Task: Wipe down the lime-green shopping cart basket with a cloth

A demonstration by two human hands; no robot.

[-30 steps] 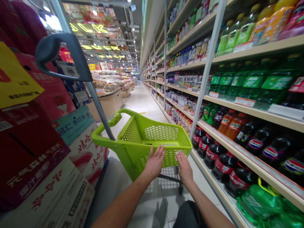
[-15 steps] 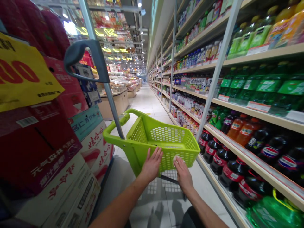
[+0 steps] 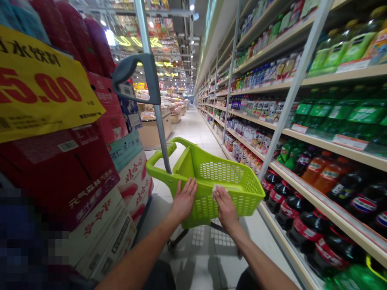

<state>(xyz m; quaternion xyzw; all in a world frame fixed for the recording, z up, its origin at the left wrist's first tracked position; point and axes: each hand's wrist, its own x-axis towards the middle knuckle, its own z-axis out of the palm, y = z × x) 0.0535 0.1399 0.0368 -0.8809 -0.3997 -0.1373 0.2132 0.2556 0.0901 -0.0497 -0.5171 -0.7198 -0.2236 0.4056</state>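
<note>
A lime-green plastic shopping cart [image 3: 246, 207] with a perforated basket stands in front of me, its near side facing me. My left hand [image 3: 184, 201] rests with its fingers stretched out on the upper part of that side, near the rim. Farther right, my right hand [image 3: 226, 209] presses a small crumpled white tissue or cloth [image 3: 215, 191] against the same side, just below the rim. Nothing shows inside the basket. From its left end rises a metal pole with a grey handle [image 3: 152, 78].
Shelves of bottled drinks [image 3: 326, 177] line the right side, close to the cart. Stacked drink cartons [image 3: 99, 169] with a yellow price sign [image 3: 45, 88] stand at left. A pixelated dark patch covers the lower left. Tiled floor [image 3: 193, 125] runs ahead between displays.
My right hand has slid the white tissue or cloth left and up along the basket's side. My left hand has also shifted left, toward the pole. The view has turned slightly left.
</note>
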